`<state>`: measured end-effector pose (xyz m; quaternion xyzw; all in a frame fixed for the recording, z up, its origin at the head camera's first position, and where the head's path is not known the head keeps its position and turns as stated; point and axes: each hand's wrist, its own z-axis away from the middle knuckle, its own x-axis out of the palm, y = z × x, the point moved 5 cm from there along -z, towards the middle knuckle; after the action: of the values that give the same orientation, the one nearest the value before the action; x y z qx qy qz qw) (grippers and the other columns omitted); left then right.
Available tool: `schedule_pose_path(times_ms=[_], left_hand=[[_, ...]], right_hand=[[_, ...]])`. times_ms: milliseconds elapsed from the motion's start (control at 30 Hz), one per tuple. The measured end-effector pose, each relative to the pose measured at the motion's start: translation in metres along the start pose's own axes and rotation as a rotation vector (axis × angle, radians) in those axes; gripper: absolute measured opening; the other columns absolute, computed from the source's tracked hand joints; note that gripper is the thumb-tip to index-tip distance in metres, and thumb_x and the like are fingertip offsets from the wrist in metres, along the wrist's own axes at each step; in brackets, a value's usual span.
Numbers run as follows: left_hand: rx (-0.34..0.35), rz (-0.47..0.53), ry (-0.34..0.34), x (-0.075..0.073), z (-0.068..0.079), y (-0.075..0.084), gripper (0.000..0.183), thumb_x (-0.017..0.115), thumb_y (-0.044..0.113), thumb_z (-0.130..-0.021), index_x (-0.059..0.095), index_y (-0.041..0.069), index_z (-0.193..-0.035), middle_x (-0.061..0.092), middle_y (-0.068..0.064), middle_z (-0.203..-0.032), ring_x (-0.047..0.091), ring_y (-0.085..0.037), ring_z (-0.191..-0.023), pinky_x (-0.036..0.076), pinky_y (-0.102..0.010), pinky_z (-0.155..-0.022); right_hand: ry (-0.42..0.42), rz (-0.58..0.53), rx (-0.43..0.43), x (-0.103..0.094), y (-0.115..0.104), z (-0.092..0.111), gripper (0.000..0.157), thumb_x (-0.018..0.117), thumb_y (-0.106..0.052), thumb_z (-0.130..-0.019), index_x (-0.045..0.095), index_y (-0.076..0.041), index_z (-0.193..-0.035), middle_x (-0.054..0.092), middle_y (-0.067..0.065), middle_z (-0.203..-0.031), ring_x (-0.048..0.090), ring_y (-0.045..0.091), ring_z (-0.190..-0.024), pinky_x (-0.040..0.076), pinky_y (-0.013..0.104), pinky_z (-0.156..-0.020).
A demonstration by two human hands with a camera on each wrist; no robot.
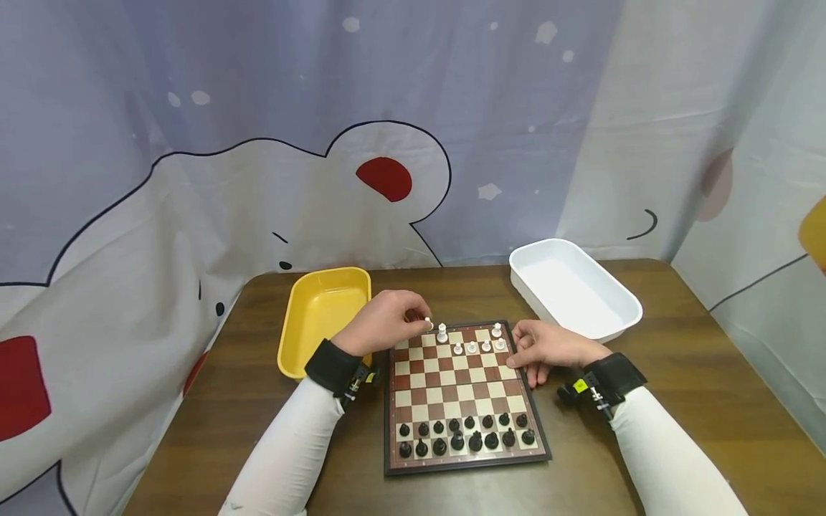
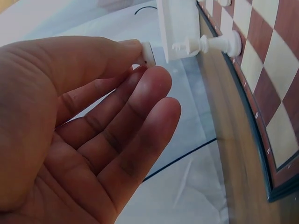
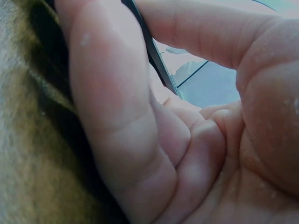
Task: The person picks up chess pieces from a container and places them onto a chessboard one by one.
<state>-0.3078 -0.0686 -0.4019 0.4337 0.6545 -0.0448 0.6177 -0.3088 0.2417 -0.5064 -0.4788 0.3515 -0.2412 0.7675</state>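
My left hand [image 1: 391, 321] is over the far left corner of the chessboard [image 1: 445, 394]. Between its thumb and fingertips it pinches a small white chess piece [image 2: 148, 54], mostly covered, so its kind cannot be told. Just right of these fingers a tall white piece [image 1: 442, 332] with a notched crown stands on the back row. A white rook [image 1: 496, 330] occupies the far right corner, with several white pawns [image 1: 472, 347] in the row before it. My right hand [image 1: 548, 347] grips the board's right edge, thumb on top and the other fingers curled along the side.
Black chess pieces [image 1: 457, 440] fill the two near rows of the board. A yellow tray [image 1: 288, 337] lies left of the board, behind my left wrist. At the back right is a white tray [image 1: 619, 326]. All of it rests on a brown wooden table [image 1: 703, 387] before a printed curtain.
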Motion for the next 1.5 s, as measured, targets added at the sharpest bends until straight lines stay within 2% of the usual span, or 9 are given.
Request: schedule_pose_path(times_ms=[133,300,600,800,1100,1267,1500], left_hand=[[0.022,0.011,-0.044,0.007,-0.002,0.003,0.008,0.084,0.015,-0.100,0.083,0.012,-0.108,0.073,0.006,-0.093,0.063,-0.012,-0.082,0.057,-0.030,-0.075],[0.039,-0.001,-0.082,0.017,-0.004,0.007,0.009,0.083,0.014,-0.100,0.083,0.011,-0.108,0.074,0.006,-0.093,0.062,-0.012,-0.080,0.055,-0.031,-0.076],[0.088,-0.117,-0.097,0.031,-0.009,0.011,0.007,0.084,0.018,-0.101,0.084,0.015,-0.107,0.077,0.005,-0.098,0.063,-0.009,-0.079,0.054,-0.031,-0.075],[0.082,-0.163,-0.116,0.041,-0.009,0.009,0.004,0.084,0.019,-0.101,0.085,0.018,-0.105,0.078,0.007,-0.099,0.063,-0.009,-0.079,0.055,-0.031,-0.075],[0.084,-0.223,-0.112,0.055,-0.007,0.007,0.004,0.086,0.021,-0.099,0.084,0.019,-0.101,0.078,0.008,-0.096,0.066,-0.009,-0.081,0.057,-0.034,-0.075],[0.105,-0.280,-0.087,0.058,-0.006,0.008,0.003,0.086,0.021,-0.099,0.083,0.021,-0.100,0.078,0.010,-0.093,0.064,-0.007,-0.076,0.055,-0.033,-0.069],[0.128,-0.305,-0.072,0.058,-0.006,0.009,0.004,0.084,0.019,-0.098,0.082,0.022,-0.098,0.076,0.010,-0.089,0.062,-0.007,-0.072,0.052,-0.032,-0.065]], right_hand=[[0.007,-0.003,0.001,-0.001,0.002,-0.001,0.051,0.085,-0.017,-0.098,0.047,0.006,-0.123,0.075,0.019,-0.085,0.074,0.023,-0.059,0.061,0.033,-0.052],[0.006,-0.009,0.003,-0.001,0.002,-0.002,0.051,0.085,-0.017,-0.098,0.047,0.006,-0.123,0.075,0.019,-0.085,0.074,0.023,-0.059,0.061,0.033,-0.052],[0.003,-0.015,0.001,-0.003,-0.001,0.001,0.050,0.085,-0.016,-0.098,0.047,0.006,-0.120,0.072,0.017,-0.082,0.074,0.022,-0.056,0.060,0.032,-0.051],[0.004,-0.012,0.006,-0.004,-0.002,-0.001,0.052,0.086,-0.018,-0.098,0.047,0.006,-0.123,0.073,0.018,-0.083,0.074,0.023,-0.058,0.062,0.033,-0.053],[0.002,-0.008,0.003,-0.002,0.001,-0.001,0.049,0.085,-0.018,-0.099,0.047,0.005,-0.119,0.072,0.016,-0.080,0.075,0.024,-0.058,0.060,0.032,-0.051],[0.002,-0.005,0.008,0.000,-0.002,0.000,0.048,0.084,-0.019,-0.099,0.047,0.004,-0.120,0.073,0.016,-0.082,0.076,0.025,-0.059,0.060,0.033,-0.052],[-0.002,-0.007,0.003,0.000,-0.001,0.000,0.047,0.084,-0.016,-0.099,0.047,0.005,-0.119,0.072,0.015,-0.080,0.074,0.022,-0.057,0.059,0.031,-0.051]])
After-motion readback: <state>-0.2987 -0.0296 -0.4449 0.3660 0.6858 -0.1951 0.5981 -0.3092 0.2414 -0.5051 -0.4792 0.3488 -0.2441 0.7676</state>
